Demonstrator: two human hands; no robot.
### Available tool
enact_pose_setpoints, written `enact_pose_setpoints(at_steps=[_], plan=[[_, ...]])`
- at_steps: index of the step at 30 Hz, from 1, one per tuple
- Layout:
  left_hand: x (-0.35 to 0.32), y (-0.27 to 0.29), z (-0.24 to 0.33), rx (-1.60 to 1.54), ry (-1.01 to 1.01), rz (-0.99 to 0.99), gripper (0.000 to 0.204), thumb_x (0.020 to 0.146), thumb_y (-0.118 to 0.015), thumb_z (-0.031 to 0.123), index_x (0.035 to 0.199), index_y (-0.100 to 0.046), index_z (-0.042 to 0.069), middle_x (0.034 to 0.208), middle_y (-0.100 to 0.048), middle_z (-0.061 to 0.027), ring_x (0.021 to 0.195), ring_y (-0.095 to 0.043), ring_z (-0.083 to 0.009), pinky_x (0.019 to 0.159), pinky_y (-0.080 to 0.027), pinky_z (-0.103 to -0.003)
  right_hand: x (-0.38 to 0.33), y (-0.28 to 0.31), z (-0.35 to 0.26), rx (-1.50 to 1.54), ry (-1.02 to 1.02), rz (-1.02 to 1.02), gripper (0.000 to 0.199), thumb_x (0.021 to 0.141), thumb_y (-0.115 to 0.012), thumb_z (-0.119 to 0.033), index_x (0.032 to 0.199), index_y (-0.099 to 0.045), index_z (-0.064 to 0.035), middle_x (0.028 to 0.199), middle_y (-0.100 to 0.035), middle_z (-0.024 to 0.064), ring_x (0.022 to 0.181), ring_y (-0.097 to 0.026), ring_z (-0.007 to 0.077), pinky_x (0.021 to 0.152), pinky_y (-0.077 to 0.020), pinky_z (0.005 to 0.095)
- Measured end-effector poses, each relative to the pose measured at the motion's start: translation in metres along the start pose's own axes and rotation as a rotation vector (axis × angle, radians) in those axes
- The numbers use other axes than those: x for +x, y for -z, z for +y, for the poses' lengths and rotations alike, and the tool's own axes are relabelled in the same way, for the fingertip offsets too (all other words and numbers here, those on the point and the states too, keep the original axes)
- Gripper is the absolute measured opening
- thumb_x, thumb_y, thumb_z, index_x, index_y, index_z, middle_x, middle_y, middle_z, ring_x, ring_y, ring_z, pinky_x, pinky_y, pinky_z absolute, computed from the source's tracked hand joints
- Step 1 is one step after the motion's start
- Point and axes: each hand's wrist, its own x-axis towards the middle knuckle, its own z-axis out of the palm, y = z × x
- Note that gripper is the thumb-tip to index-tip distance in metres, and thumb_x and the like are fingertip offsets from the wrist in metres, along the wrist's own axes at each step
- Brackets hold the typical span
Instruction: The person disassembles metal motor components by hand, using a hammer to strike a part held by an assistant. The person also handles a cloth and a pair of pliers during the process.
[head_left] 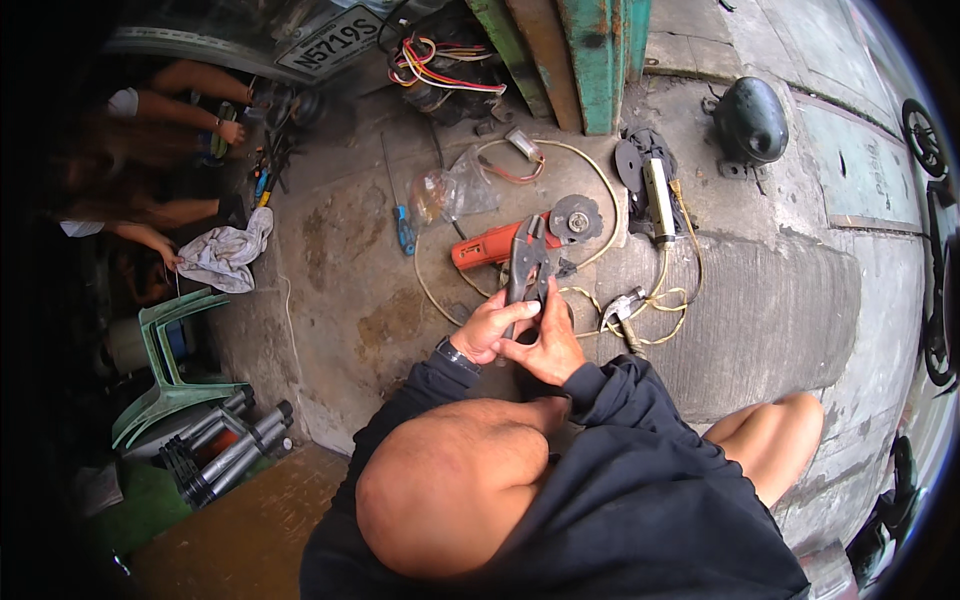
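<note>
I see an orange grinder at eleven o'clock, then dark pliers pointing to twelve, likely weighty and stiff, best gripped low on the handles, where my left hand and right hand pinch them.

Dark grey, almost black metal pliers with long handles stand out against the orange-red angle grinder, whose round, notched disc is plain grey. A slim screwdriver with a bright blue plastic handle adds another colour. Those bundled thin wires run red, yellow and white. I see chipped green paint and rusty brown on the tall metal post. The crumpled fabric cloth looks off-white with greyish blotches, though it's dim over there. The grey concrete floor carries brown stains.
</note>
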Motion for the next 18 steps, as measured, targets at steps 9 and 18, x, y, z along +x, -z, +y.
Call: enact_pose_setpoints(at_steps=[9, 18], plan=[[0.016, 0.045, 0.116, 0.428, 0.173, -0.037, 0.066, 0.094, -0.062, 0.011, 0.153, -0.034, 0.0, 0.152, -0.045, -0.0128, 0.135, -0.049, -0.0254, 0.115, -0.038, -0.041, 0.057, -0.022, -0.024, 0.0, 0.046, -0.046, 0.128, 0.076, -0.082, -0.048, 0.157, 0.001, 0.0051, 0.146, -0.031, 0.035, 0.136, -0.036, 0.0485, 0.115, -0.0326, 0.0478], [0.061, 0.054, 0.187, 1.127, 0.379, -0.278, 0.053, 0.09, -0.064, 0.01, 0.141, -0.051, 0.001, 0.13, -0.06, -0.0063, 0.119, -0.05, -0.0141, 0.106, -0.039, -0.029, 0.061, -0.022, -0.009, 0.127, -0.059, -0.117, 0.1, 0.087, -0.076, -0.038, 0.158, -0.015, -0.0025, 0.146, -0.04, 0.0269, 0.129, -0.05, 0.0399, 0.108, -0.0438, 0.0429]])
